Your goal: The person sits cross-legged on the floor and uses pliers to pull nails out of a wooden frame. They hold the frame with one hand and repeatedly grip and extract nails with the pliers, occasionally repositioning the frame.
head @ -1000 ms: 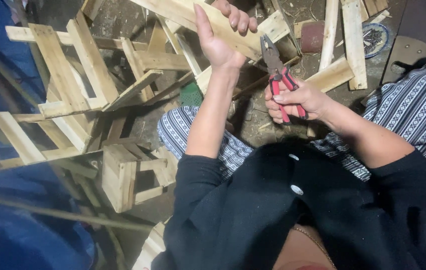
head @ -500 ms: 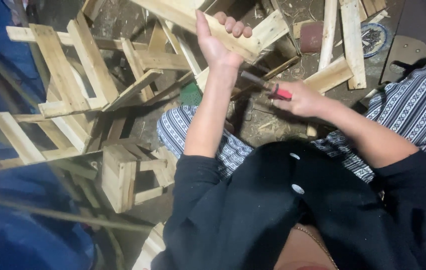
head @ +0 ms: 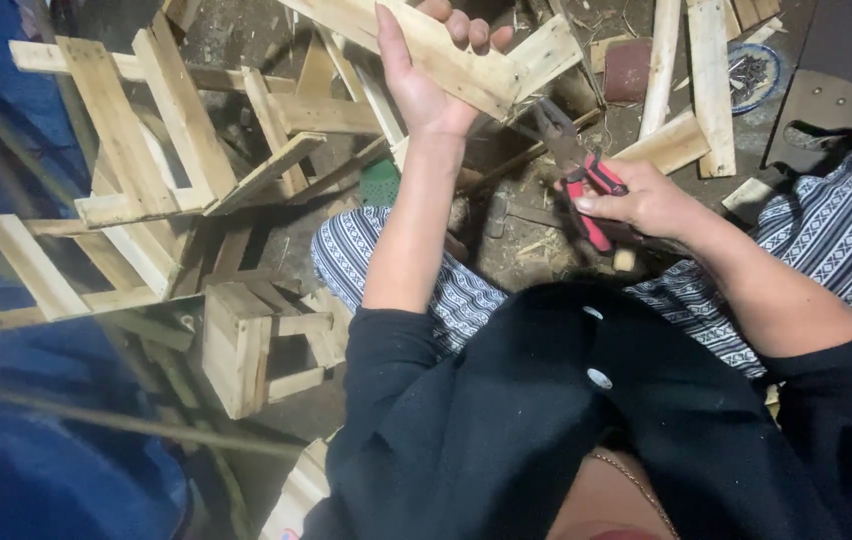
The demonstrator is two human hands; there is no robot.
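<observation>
Two hands work above the lap, over striped trousers (head: 466,290) and a black top (head: 546,420). Nearest, the right hand (head: 641,200) has its grip closed on red-handled pliers (head: 581,170), whose metal tip points up toward the wood. Farther, the left hand (head: 431,70) is raised, its grip wrapped around a pale wooden slat (head: 426,45), fingers over the upper edge. Small wooden frames (head: 146,170) stand at the left on the floor, and loose planks (head: 691,80) lie beyond.
</observation>
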